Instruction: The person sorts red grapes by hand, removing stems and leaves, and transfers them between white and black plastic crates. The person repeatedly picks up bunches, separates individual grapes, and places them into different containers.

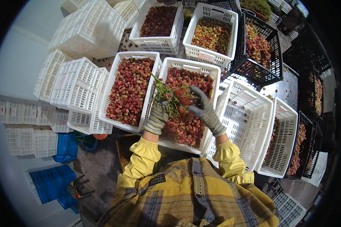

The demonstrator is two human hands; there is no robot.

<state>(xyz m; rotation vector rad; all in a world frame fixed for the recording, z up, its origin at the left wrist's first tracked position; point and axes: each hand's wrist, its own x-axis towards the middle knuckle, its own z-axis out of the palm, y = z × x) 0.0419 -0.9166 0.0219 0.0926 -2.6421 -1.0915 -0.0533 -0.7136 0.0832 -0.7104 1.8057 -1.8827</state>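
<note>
My left hand, in a striped grey work glove, grips a tangle of green grape stems above a white plastic crate of red grapes. My right hand, gloved alike, is just right of the stems with thumb and fingers spread. Between the hands, several red grapes hang at the stems or fall; they are slightly blurred, so I cannot tell which. Loose red grapes fill the crate below. A second white crate of red grapes stands directly to the left. My left fingertips are partly hidden by stems.
A nearly bare white crate leans at the right beside another white crate. Beyond are white crates of grapes and a black crate with bunches. Stacked white crates stand left; a stool-like object is on the floor.
</note>
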